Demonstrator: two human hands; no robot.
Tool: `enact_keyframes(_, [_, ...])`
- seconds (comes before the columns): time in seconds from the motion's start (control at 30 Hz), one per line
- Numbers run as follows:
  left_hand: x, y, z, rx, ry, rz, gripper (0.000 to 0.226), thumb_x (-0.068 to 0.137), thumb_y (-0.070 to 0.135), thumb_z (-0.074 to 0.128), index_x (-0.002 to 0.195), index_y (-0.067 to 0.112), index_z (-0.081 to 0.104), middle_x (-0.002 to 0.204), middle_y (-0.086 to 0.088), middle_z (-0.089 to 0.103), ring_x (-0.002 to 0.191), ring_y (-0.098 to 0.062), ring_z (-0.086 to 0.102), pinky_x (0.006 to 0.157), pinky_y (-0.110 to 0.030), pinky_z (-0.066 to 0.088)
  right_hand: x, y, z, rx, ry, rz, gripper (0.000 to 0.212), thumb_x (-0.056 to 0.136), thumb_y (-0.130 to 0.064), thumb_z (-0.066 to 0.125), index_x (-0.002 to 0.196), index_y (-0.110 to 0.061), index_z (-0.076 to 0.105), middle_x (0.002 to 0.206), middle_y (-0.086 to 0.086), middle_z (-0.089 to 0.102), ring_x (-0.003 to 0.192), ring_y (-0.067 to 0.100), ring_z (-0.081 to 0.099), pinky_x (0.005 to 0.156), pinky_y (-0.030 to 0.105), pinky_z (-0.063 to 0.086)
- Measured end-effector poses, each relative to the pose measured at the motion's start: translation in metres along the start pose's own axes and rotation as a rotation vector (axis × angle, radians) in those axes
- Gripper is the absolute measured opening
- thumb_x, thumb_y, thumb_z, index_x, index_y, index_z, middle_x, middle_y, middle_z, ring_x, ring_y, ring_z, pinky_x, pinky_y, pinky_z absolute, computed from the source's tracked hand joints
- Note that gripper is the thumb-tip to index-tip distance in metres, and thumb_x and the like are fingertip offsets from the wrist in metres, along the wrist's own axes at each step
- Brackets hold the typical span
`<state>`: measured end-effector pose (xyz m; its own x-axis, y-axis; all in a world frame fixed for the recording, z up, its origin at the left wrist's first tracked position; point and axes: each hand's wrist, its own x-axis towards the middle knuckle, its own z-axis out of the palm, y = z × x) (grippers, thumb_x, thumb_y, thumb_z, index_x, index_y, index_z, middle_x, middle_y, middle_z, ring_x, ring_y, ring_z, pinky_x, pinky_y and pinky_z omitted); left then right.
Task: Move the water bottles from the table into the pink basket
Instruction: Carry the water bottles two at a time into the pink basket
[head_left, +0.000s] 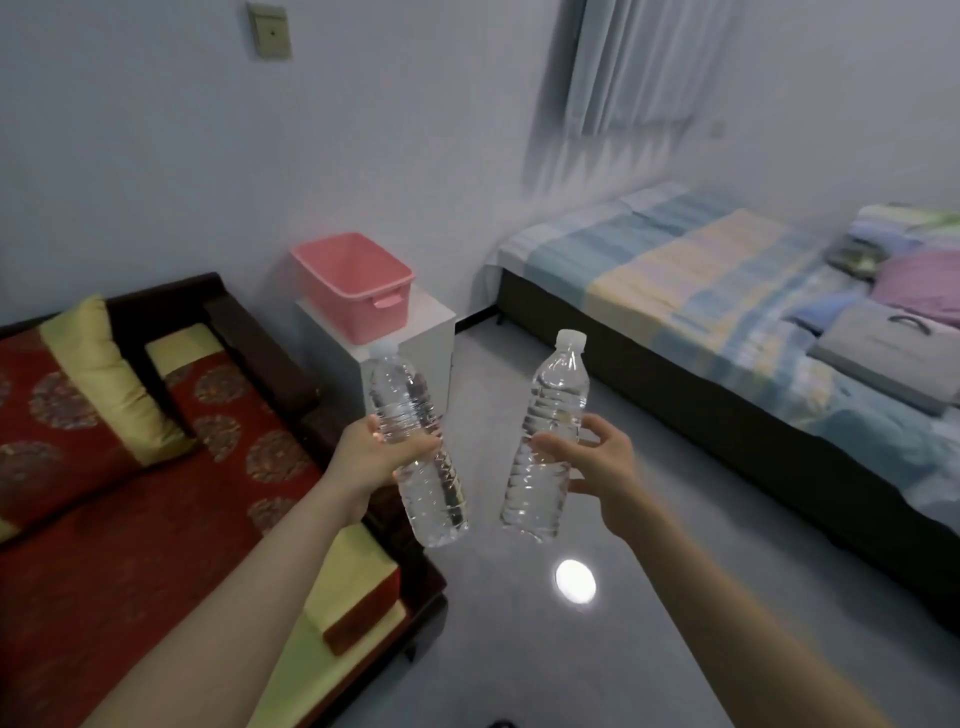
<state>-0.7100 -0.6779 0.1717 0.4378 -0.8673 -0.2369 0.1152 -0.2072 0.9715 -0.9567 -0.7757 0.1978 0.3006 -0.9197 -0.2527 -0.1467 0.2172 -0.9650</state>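
Both hands are up in front of the person, each wrapped around a clear plastic water bottle with a white cap. The left hand (370, 457) grips the left bottle (415, 447) around its middle, the bottle leaning a little with its cap away from the person. The right hand (597, 462) clasps the right bottle (548, 441) at its waist, thumb in front and fingers curled behind, cap tilted up and to the right. Beyond the hands, past the left bottle's cap, the pink rectangular plastic basket (353, 286) sits on a small white table (426, 332). A red patterned sofa (130, 493) lies left of the left hand, and a bed with a striped sheet (701, 291) stretches off right of the right hand.
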Motion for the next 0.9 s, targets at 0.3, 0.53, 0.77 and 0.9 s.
enact_keyframes(0.3, [0.160,0.033,0.063,0.005,0.059,-0.042,0.059,0.044,0.032,0.092,0.097,0.018,0.072,0.089,0.001,0.079,0.085,-0.018,0.075,0.077,-0.040,0.058,0.193,-0.052,-0.039,-0.061,-0.099,0.011,0.051,0.062,-0.023,0.089,0.106,-0.019,0.063,0.073,-0.007,0.076,0.068,0.010,0.075,0.052,0.024,0.056])
enact_keyframes(0.53, [0.283,0.057,0.073,-0.079,0.238,-0.036,0.038,0.059,0.018,0.090,0.093,0.015,0.074,0.088,-0.001,0.079,0.083,-0.019,0.075,0.074,-0.039,0.059,0.351,-0.101,-0.017,-0.075,-0.250,-0.016,0.049,0.063,-0.022,0.089,0.104,-0.020,0.063,0.086,-0.002,0.074,0.072,0.008,0.075,0.052,0.025,0.057])
enact_keyframes(0.77, [0.404,0.091,0.052,-0.085,0.498,-0.004,0.034,0.063,0.013,0.088,0.093,0.019,0.072,0.084,0.001,0.079,0.080,-0.017,0.075,0.065,-0.032,0.058,0.514,-0.143,0.041,-0.145,-0.422,-0.086,0.052,0.060,-0.025,0.091,0.106,-0.020,0.067,0.082,-0.003,0.078,0.076,0.014,0.076,0.068,0.041,0.063])
enact_keyframes(0.9, [0.461,0.105,0.022,-0.082,0.596,-0.016,0.040,0.064,0.010,0.087,0.100,0.012,0.070,0.093,-0.006,0.076,0.083,-0.020,0.073,0.072,-0.037,0.058,0.590,-0.162,0.086,-0.174,-0.510,-0.063,0.049,0.061,-0.022,0.091,0.103,-0.022,0.065,0.074,-0.003,0.078,0.069,0.012,0.075,0.056,0.031,0.060])
